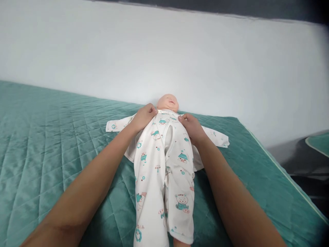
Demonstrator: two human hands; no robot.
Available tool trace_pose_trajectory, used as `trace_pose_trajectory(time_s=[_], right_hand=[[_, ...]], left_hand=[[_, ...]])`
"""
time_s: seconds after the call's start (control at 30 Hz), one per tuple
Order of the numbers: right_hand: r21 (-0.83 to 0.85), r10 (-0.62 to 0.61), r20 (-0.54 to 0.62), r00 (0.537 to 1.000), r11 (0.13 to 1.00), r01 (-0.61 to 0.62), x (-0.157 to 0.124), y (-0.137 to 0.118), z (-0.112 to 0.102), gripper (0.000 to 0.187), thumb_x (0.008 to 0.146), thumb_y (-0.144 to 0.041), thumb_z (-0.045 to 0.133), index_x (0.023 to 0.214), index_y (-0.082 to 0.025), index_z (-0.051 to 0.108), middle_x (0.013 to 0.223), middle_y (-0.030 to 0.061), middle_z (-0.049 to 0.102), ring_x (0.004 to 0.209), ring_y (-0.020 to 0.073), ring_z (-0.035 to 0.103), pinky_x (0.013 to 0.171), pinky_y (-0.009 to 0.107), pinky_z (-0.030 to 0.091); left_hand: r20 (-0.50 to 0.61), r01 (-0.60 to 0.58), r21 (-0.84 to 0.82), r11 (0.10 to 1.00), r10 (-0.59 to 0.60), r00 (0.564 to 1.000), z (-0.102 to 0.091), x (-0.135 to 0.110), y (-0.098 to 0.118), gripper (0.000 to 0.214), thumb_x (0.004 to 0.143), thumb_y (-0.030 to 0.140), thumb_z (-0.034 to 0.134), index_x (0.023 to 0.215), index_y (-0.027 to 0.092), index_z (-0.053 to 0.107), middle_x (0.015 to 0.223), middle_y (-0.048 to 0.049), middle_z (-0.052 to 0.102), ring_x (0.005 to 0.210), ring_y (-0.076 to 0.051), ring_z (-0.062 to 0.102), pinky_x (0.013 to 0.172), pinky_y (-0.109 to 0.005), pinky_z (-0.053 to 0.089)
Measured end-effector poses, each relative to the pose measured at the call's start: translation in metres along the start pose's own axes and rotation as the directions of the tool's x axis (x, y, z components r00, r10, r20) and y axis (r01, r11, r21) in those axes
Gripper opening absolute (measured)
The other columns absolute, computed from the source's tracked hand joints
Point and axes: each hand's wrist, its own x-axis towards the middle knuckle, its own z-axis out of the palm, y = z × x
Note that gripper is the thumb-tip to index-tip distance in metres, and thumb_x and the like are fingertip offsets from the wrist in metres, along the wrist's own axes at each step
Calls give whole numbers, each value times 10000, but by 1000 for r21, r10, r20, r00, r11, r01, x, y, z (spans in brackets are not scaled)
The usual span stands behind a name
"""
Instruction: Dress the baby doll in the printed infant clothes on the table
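A baby doll [168, 102] lies on its back on a green quilted bed cover [51, 144], head toward the wall. It wears a white romper [164, 171] printed with teal animals, sleeves spread to both sides. My left hand [144, 116] grips the romper fabric at the doll's shoulder on the left, fingers curled. My right hand [191, 127] pinches the fabric at the other shoulder, close to the neckline. A bare foot of the doll shows at the bottom edge.
A white wall [180, 58] runs right behind the doll's head. The bed's right edge [282, 168] drops to a dark floor, where a corner of another green mat [318, 142] shows.
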Motion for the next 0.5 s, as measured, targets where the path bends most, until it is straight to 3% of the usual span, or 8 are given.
trace_pose_trajectory(time_s=[0.1, 0.2, 0.37, 0.5], right_hand=[[165, 112, -23, 993, 981, -107, -4, 4, 2, 347, 727, -512, 725, 725, -242, 508, 626, -36, 535, 574, 140, 444, 531, 281, 356], [257, 140, -65, 988, 959, -119, -17, 2, 3, 335, 700, -469, 767, 805, -247, 538, 627, -43, 572, 542, 130, 460, 508, 270, 354], [287, -71, -131, 989, 952, 107, -36, 3, 4, 265, 707, -334, 732, 928, -230, 631, 890, 9, 686, 807, 158, 622, 762, 307, 495], [187, -101, -192, 976, 973, 137, -52, 8, 0, 207, 740, -343, 674, 900, -213, 652, 948, 45, 698, 902, 187, 627, 865, 349, 494]], left_hand=[[-30, 1, -9, 1000, -1, 1000, 5, -5, -4, 164, 855, 315, 595, 752, 213, 518, 686, 17, 555, 686, -163, 491, 654, -296, 341], [-75, -9, -44, 999, 5, 997, 6, -16, -9, 153, 828, 338, 633, 798, 223, 537, 678, 30, 553, 685, -160, 499, 650, -283, 351], [-88, -7, -37, 999, 3, 996, -1, -34, -12, 158, 808, 367, 639, 895, 237, 616, 693, 33, 566, 683, -157, 511, 649, -275, 357], [-100, 27, -101, 995, -37, 994, -2, -45, -19, 196, 800, 390, 626, 898, 221, 646, 711, 20, 605, 701, -163, 532, 677, -280, 383]])
